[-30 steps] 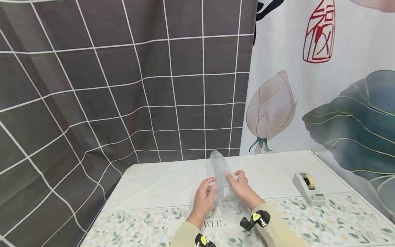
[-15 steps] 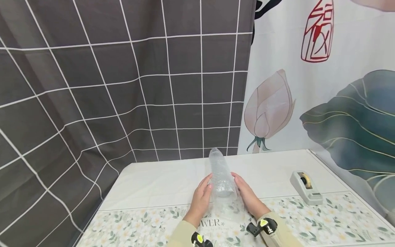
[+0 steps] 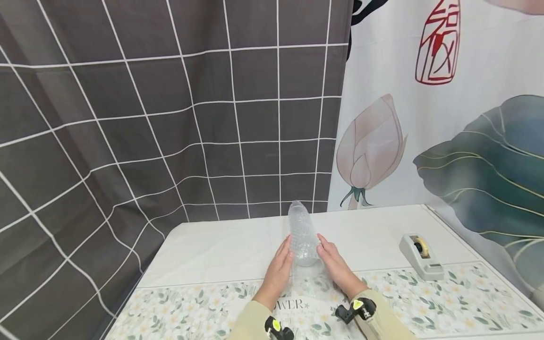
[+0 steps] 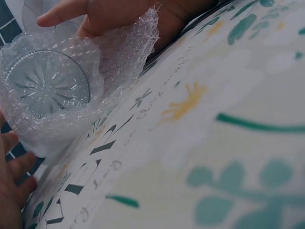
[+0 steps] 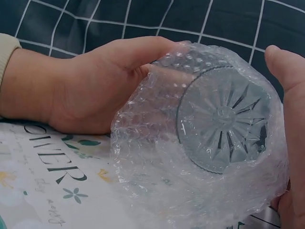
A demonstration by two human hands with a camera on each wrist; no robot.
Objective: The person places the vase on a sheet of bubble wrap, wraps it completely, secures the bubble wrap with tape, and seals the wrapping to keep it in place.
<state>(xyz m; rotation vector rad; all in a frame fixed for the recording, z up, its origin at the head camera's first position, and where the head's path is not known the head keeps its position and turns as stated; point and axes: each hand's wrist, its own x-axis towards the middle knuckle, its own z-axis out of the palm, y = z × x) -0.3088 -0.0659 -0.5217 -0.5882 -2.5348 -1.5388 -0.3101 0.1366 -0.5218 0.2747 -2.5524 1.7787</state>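
A long roll of clear bubble wrap (image 3: 301, 229) lies across the white and floral table, its narrow end pointing away from me. Inside its near end shows a round clear glass base (image 5: 224, 119) with a starburst pattern. My left hand (image 3: 278, 267) lies along the roll's left side, fingers extended forward. On the other side my right hand (image 3: 335, 263) rests against the wrap, its thumb pointing up in the right wrist view. A loose flap of wrap (image 4: 126, 62) spreads from the near end toward me. The rest of the glass is obscured by the wrap.
A grey tape dispenser (image 3: 422, 257) with a yellowish roll stands to the right. Behind the table hangs a dark gridded curtain (image 3: 255, 118), beside a white floral one (image 3: 382, 56). A printed floral cloth (image 3: 182, 307) covers the table's front.
A second ago the fingers were bent at the wrap, the right ones over its top. Since then both hands have settled along its sides and straightened. The dispenser has not moved.
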